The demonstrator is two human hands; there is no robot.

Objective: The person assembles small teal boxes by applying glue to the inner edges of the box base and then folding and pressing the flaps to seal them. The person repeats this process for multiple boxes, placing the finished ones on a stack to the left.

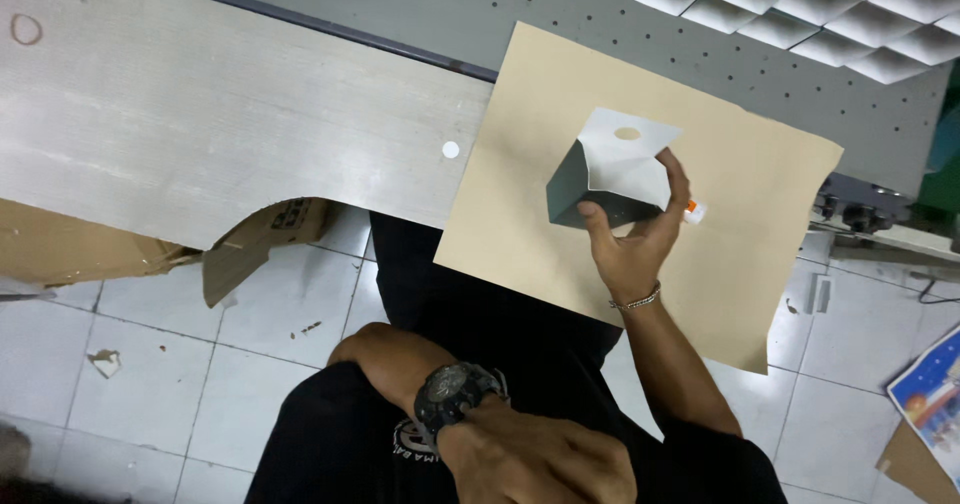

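The right hand (635,234) grips a half-folded grey carton (605,179) from its near side over the tan board (760,214), white flap tilted away, while the left hand (530,459), holding nothing, rests well apart at the lap.

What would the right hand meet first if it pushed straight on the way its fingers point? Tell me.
The right hand already grips the small grey-green box, so that comes first. Beyond it lies only the tan board, then the perforated grey surface, though depth is unclear.
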